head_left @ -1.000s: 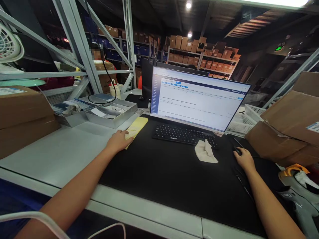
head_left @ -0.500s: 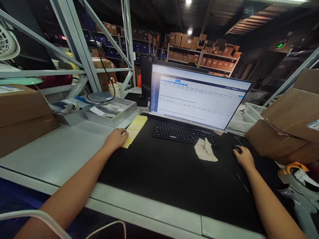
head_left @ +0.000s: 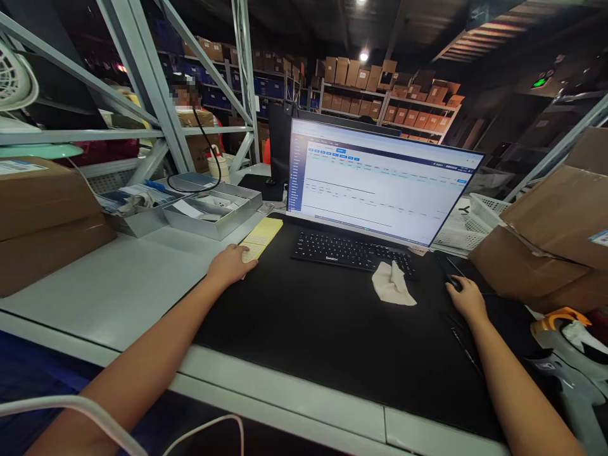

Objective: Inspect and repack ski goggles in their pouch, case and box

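My left hand (head_left: 230, 265) is at the near end of a yellow paper slip (head_left: 262, 235) with print or writing on it. Its fingers are curled on the paper and cover the lower part. A black computer mouse (head_left: 455, 283) is under my right hand (head_left: 468, 299), which rests around it with curled fingers. Between the hands, a black keyboard (head_left: 332, 249) lies before a lit monitor (head_left: 375, 183) showing a page with tables and blue buttons. A crumpled white tissue (head_left: 393, 285) overlaps the keyboard's near right edge.
Grey trays (head_left: 218, 212) with papers stand at the back left. Cardboard boxes flank the desk: one at left (head_left: 47, 221), others at right (head_left: 546, 247). A pen (head_left: 465, 350) lies beside my right forearm, near a grey-white device (head_left: 565, 354). Another person (head_left: 187, 101) is beyond the rack.
My left hand has shifted slightly right and turned over the slip's near end, covering more of it. My right hand stays on the mouse. A pale highlighted row now shows on the screen.
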`<action>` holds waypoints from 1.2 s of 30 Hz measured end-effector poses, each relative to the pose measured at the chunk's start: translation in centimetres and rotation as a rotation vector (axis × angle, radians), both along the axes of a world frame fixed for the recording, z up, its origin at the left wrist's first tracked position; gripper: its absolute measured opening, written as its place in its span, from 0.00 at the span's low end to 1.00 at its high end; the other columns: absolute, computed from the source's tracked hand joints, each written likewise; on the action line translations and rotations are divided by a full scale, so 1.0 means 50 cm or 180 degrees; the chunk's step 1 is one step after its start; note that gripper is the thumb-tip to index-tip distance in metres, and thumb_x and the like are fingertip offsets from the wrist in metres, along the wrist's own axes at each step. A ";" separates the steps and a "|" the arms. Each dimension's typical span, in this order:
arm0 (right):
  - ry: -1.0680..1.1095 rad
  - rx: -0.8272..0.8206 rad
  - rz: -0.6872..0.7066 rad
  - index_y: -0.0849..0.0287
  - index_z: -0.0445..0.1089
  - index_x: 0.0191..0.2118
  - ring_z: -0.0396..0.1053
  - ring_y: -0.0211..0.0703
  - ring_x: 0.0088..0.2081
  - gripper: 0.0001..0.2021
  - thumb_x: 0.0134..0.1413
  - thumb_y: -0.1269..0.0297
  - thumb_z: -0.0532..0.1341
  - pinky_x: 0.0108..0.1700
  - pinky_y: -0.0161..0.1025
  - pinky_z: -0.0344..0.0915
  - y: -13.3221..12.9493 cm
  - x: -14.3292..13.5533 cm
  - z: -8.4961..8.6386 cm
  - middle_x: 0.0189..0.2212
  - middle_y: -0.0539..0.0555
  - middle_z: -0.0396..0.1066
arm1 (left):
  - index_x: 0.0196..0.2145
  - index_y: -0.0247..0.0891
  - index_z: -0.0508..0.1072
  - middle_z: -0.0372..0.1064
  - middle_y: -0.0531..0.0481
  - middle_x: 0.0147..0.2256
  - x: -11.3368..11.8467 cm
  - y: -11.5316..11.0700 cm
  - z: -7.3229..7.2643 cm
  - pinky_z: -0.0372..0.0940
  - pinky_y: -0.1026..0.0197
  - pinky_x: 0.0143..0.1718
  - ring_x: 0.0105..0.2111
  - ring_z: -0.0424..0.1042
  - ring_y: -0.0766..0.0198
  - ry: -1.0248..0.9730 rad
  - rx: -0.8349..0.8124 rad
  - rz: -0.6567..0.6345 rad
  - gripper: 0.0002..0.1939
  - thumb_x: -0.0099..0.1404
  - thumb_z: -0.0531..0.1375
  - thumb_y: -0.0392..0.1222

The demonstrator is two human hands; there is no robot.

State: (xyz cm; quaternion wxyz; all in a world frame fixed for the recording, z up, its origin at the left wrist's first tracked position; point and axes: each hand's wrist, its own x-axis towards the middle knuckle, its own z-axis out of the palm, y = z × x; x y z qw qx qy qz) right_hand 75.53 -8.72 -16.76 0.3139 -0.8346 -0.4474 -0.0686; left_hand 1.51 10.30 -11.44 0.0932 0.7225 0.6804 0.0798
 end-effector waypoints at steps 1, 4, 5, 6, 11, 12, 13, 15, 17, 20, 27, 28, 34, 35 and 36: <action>0.0010 -0.0015 -0.0015 0.59 0.82 0.52 0.72 0.69 0.65 0.26 0.56 0.48 0.61 0.70 0.64 0.68 0.000 -0.001 0.001 0.58 0.70 0.78 | 0.71 0.37 0.77 0.71 0.31 0.71 -0.002 0.001 0.003 0.72 0.47 0.66 0.66 0.77 0.36 -0.0006 -0.0001 0.0010 0.39 0.72 0.60 0.62; 0.0016 -0.0043 -0.0047 0.60 0.82 0.54 0.72 0.69 0.65 0.27 0.56 0.48 0.60 0.71 0.64 0.68 -0.001 -0.006 0.006 0.60 0.70 0.78 | 0.65 0.37 0.82 0.76 0.32 0.67 -0.007 0.003 0.011 0.74 0.48 0.62 0.62 0.80 0.37 -0.0057 0.0054 0.0063 0.34 0.72 0.59 0.60; 0.0013 -0.0050 -0.0045 0.60 0.82 0.54 0.72 0.69 0.66 0.28 0.56 0.48 0.60 0.71 0.63 0.68 -0.002 -0.008 0.007 0.60 0.70 0.78 | 0.63 0.37 0.84 0.77 0.32 0.65 -0.008 0.003 0.013 0.75 0.48 0.60 0.61 0.80 0.37 -0.0075 0.0075 0.0070 0.33 0.72 0.58 0.60; 0.0010 -0.0055 -0.0040 0.61 0.82 0.54 0.72 0.69 0.66 0.28 0.56 0.48 0.60 0.71 0.63 0.68 -0.002 -0.010 0.009 0.61 0.70 0.78 | 0.60 0.38 0.85 0.78 0.32 0.64 -0.009 0.004 0.014 0.75 0.48 0.59 0.61 0.80 0.36 -0.0095 0.0093 0.0072 0.32 0.72 0.57 0.60; 0.0033 -0.0022 -0.0072 0.60 0.83 0.54 0.73 0.69 0.64 0.27 0.56 0.50 0.62 0.70 0.63 0.68 -0.006 -0.016 0.016 0.60 0.69 0.78 | 0.53 0.38 0.89 0.83 0.32 0.59 -0.017 0.010 0.016 0.75 0.48 0.56 0.58 0.82 0.36 -0.0217 0.0158 0.0135 0.32 0.74 0.53 0.61; 0.0040 -0.0023 -0.0090 0.60 0.84 0.54 0.74 0.69 0.63 0.27 0.56 0.50 0.62 0.69 0.62 0.68 -0.008 -0.017 0.016 0.60 0.69 0.79 | 0.53 0.38 0.89 0.84 0.32 0.59 -0.019 0.011 0.015 0.75 0.48 0.56 0.58 0.82 0.36 -0.0219 0.0160 0.0141 0.33 0.75 0.52 0.61; 0.0045 -0.0035 -0.0116 0.60 0.84 0.54 0.74 0.69 0.62 0.27 0.56 0.50 0.62 0.69 0.62 0.69 -0.009 -0.017 0.017 0.60 0.69 0.79 | 0.53 0.38 0.89 0.84 0.33 0.58 -0.022 0.013 0.015 0.75 0.49 0.56 0.57 0.82 0.37 -0.0204 0.0155 0.0143 0.33 0.75 0.51 0.60; 0.0050 -0.0055 -0.0198 0.60 0.84 0.53 0.75 0.69 0.61 0.26 0.56 0.50 0.62 0.68 0.62 0.70 -0.013 -0.018 0.019 0.59 0.68 0.79 | 0.53 0.39 0.89 0.85 0.34 0.58 -0.026 0.016 0.015 0.75 0.50 0.56 0.58 0.82 0.38 -0.0155 0.0137 0.0152 0.33 0.75 0.50 0.59; 0.0026 0.0033 -0.0257 0.60 0.84 0.53 0.75 0.69 0.61 0.26 0.55 0.51 0.62 0.68 0.62 0.69 -0.015 -0.019 0.020 0.59 0.68 0.79 | 0.54 0.38 0.89 0.84 0.35 0.60 -0.029 0.018 0.015 0.75 0.50 0.56 0.59 0.82 0.39 -0.0134 0.0107 0.0165 0.33 0.75 0.49 0.57; -0.0034 0.0282 -0.0205 0.61 0.84 0.54 0.73 0.68 0.64 0.25 0.57 0.53 0.61 0.71 0.62 0.68 -0.014 -0.021 0.021 0.60 0.69 0.78 | 0.58 0.37 0.87 0.81 0.33 0.63 -0.030 0.018 0.015 0.74 0.49 0.61 0.62 0.80 0.38 -0.0241 0.0049 0.0149 0.33 0.75 0.50 0.55; 0.0042 0.0002 -0.0158 0.62 0.83 0.54 0.72 0.70 0.65 0.26 0.57 0.51 0.61 0.71 0.63 0.67 -0.006 -0.016 0.015 0.58 0.71 0.77 | 0.75 0.34 0.72 0.64 0.27 0.75 -0.019 0.001 0.012 0.68 0.37 0.70 0.71 0.69 0.28 -0.0062 -0.0048 0.0133 0.50 0.67 0.61 0.71; 0.0043 -0.0030 -0.0150 0.62 0.83 0.54 0.72 0.70 0.66 0.27 0.57 0.51 0.61 0.71 0.63 0.67 -0.006 -0.014 0.014 0.59 0.71 0.77 | 0.77 0.35 0.70 0.63 0.26 0.75 -0.019 0.000 0.012 0.69 0.36 0.69 0.71 0.68 0.26 0.0019 -0.0116 0.0142 0.53 0.66 0.62 0.73; 0.0058 -0.0115 -0.0183 0.61 0.83 0.55 0.72 0.70 0.65 0.27 0.57 0.49 0.61 0.70 0.62 0.68 -0.007 -0.008 0.014 0.61 0.70 0.77 | 0.76 0.36 0.71 0.69 0.28 0.70 -0.023 0.004 0.014 0.71 0.42 0.66 0.68 0.73 0.30 0.0164 -0.0189 0.0096 0.49 0.67 0.63 0.68; 0.0062 -0.0110 -0.0179 0.60 0.83 0.54 0.73 0.69 0.65 0.27 0.57 0.49 0.61 0.70 0.62 0.68 -0.007 -0.008 0.014 0.60 0.70 0.77 | 0.74 0.36 0.74 0.70 0.29 0.70 -0.023 0.005 0.014 0.72 0.44 0.66 0.66 0.75 0.32 0.0125 -0.0128 0.0093 0.46 0.67 0.63 0.66; 0.0066 -0.0102 -0.0173 0.60 0.83 0.54 0.73 0.69 0.65 0.27 0.56 0.49 0.61 0.70 0.62 0.68 -0.007 -0.007 0.014 0.60 0.70 0.78 | 0.72 0.36 0.76 0.71 0.30 0.69 -0.024 0.005 0.015 0.72 0.45 0.65 0.64 0.77 0.33 0.0073 -0.0069 0.0108 0.43 0.67 0.63 0.65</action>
